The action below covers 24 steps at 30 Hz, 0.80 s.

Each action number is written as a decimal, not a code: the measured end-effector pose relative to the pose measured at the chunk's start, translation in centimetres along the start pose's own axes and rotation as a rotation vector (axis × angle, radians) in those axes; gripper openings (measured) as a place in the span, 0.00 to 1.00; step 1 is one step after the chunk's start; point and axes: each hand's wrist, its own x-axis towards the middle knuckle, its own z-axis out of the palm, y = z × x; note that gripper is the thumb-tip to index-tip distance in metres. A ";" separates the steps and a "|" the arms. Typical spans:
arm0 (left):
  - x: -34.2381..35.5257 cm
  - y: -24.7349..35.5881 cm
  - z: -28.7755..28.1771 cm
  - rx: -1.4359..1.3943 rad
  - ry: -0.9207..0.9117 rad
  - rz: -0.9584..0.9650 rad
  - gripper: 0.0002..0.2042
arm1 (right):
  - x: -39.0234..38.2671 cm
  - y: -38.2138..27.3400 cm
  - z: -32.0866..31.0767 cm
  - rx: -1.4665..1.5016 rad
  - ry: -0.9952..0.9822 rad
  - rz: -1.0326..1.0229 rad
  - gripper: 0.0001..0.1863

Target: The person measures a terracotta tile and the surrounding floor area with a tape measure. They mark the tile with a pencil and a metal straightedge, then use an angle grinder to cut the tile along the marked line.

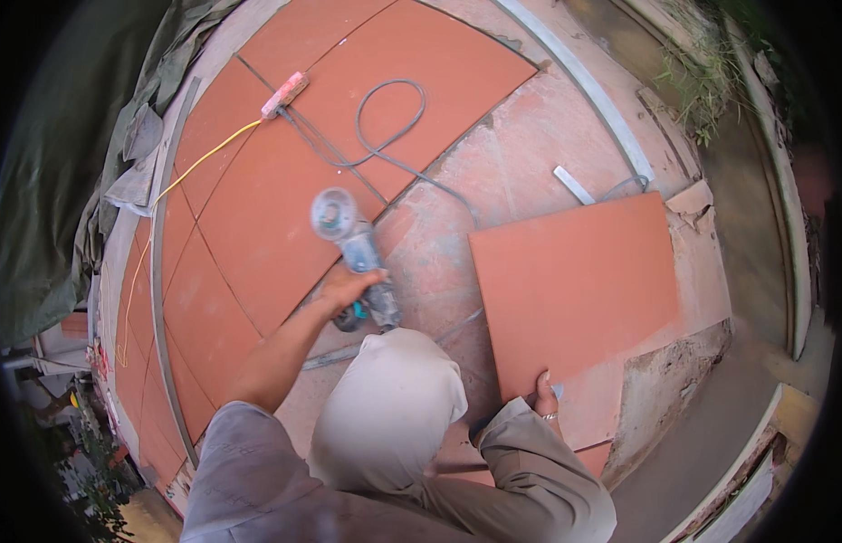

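Observation:
My left hand (349,288) grips an angle grinder (362,249) with a grey body and a blurred guard and disc at its front end, held over the bare pinkish floor (421,262) beside the edge of the laid orange tiles (258,199). My right hand (543,394) holds a loose square orange tile (575,290) by its lower edge, thumb showing and the other fingers mostly hidden. That tile lies at my right, tilted or flat, I cannot tell. My bent knee (376,398) in light trousers is just below the grinder.
A pink power strip (283,95) with a yellow cord and a looped grey cable rests on the tiles. Long metal bars (584,81) lie at both sides, a short bar (573,185) near the loose tile. A dark tarp (50,181) is at left, a muddy channel (756,226) and grass at right.

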 end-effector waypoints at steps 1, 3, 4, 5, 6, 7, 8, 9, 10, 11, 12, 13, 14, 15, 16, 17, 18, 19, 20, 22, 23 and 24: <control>0.2 -0.6 -2.3 0.074 0.057 -0.028 0.29 | 0.3 0.3 0.1 0.019 0.008 -0.020 0.38; 1.0 -1.4 -6.9 0.005 0.149 0.013 0.29 | 0.5 0.3 0.2 0.012 0.018 -0.029 0.37; 1.2 -1.6 -9.5 -0.017 0.198 0.023 0.30 | 0.6 0.2 0.4 -0.013 0.017 -0.021 0.37; 1.1 -1.7 -12.3 -0.004 0.266 0.006 0.30 | 0.6 0.0 0.5 -0.047 0.043 0.000 0.36; 0.6 -1.9 -15.1 0.030 0.287 0.041 0.32 | 0.4 -0.2 0.6 -0.060 0.018 -0.016 0.36; 0.1 -2.0 -17.4 0.097 0.333 0.042 0.34 | 0.2 -0.4 0.8 -0.081 0.019 -0.023 0.36; -1.0 -2.2 -19.9 0.297 0.437 -0.009 0.34 | 0.0 -0.6 0.9 -0.102 0.021 -0.027 0.37; -2.1 -2.4 -22.2 0.503 0.555 -0.052 0.35 | -0.1 -0.5 1.1 -0.091 0.025 -0.040 0.37; -3.3 -2.7 -24.1 0.627 0.637 -0.073 0.35 | -0.2 -0.5 1.3 -0.078 0.030 -0.053 0.37; -4.4 -3.1 -25.8 0.744 0.726 -0.062 0.35 | -0.3 -0.4 1.3 -0.066 0.036 -0.068 0.37; -5.6 -3.5 -27.4 0.908 0.793 -0.201 0.36 | -0.3 -0.2 1.2 -0.060 0.035 -0.093 0.38; -7.1 -4.0 -28.9 0.923 0.818 -0.230 0.36 | 0.0 0.1 1.2 -0.052 0.035 -0.122 0.38; -8.2 -4.5 -30.2 0.976 0.849 -0.311 0.35 | 0.3 0.4 1.0 -0.043 0.035 -0.149 0.38; -9.3 -5.0 -31.2 1.004 0.852 -0.339 0.34 | 0.5 0.6 0.7 -0.068 0.034 -0.109 0.39; -10.0 -5.7 -31.8 1.011 0.843 -0.342 0.34 | 0.8 0.6 0.3 -0.090 0.032 -0.067 0.40; -10.7 -6.4 -32.1 1.020 0.835 -0.349 0.35 | 1.1 0.7 -0.1 -0.105 0.106 0.008 0.40; -11.1 -6.9 -32.1 1.029 0.819 -0.367 0.35 | 1.3 0.9 -0.4 -0.109 0.041 0.006 0.41; -11.1 -7.3 -31.7 1.005 0.803 -0.346 0.36 | 1.7 1.0 -0.6 -0.110 0.051 0.033 0.41; -11.0 -7.9 -30.6 0.978 0.778 -0.340 0.36 | 2.0 1.0 -0.9 -0.105 0.045 0.068 0.42; -10.1 -8.2 -28.2 0.938 0.674 -0.302 0.37 | 2.4 1.1 -1.3 -0.189 0.079 0.120 0.42; -9.2 -8.0 -26.7 0.950 0.606 -0.281 0.37 | 2.8 1.1 -1.5 -0.208 0.081 0.149 0.42; -8.4 -7.7 -25.2 0.932 0.540 -0.261 0.38 | 3.1 1.1 -1.6 -0.234 0.112 0.136 0.41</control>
